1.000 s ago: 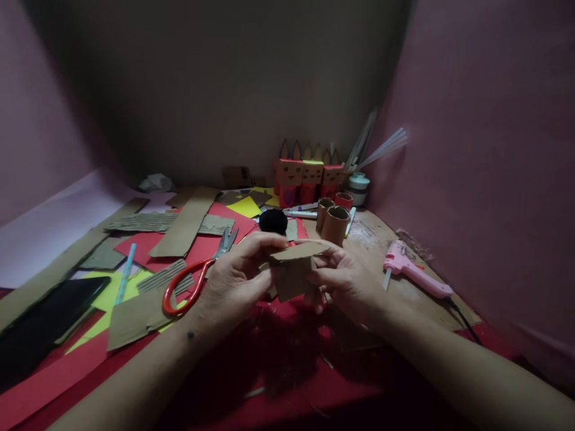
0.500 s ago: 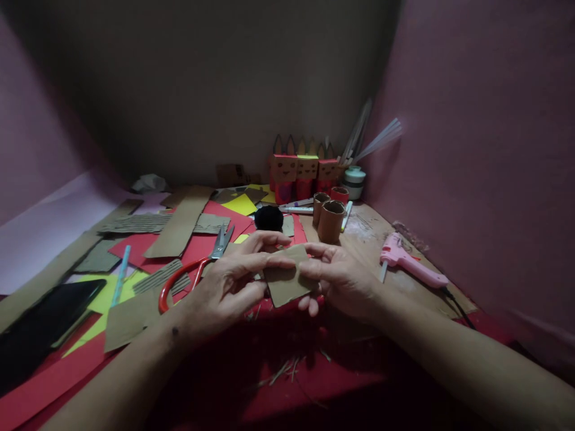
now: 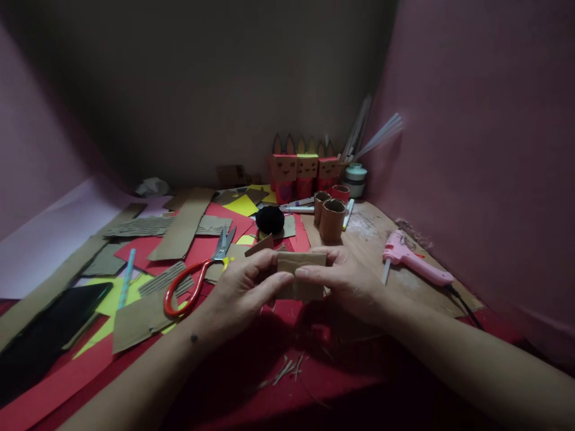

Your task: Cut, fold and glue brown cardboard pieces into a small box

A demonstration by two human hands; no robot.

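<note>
A small brown piece of cardboard [image 3: 305, 290] is held between both hands above the red table cover, with a crease across its upper part. My left hand [image 3: 249, 284] pinches its left edge, thumb on the near face. From the right, my right hand [image 3: 345, 278] grips it the same way, and the fingers behind it are mostly hidden. Red-handled scissors [image 3: 194, 287] lie just left of my left hand. Beyond my hands sits a fuzzy black ball [image 3: 270, 220].
A pink glue gun [image 3: 415, 258] lies at right on a board. Brown cardboard tubes [image 3: 333, 220] stand ahead, with decorated figures [image 3: 285, 169] behind. Cardboard strips [image 3: 182, 226], coloured paper and a black phone-like object [image 3: 58, 332] cover the left. Small scraps [image 3: 290, 369] lie in front.
The cardboard piece has turned from a slant to nearly level and now shows a crease. My left fingers have come off its top face to grip the left edge.
</note>
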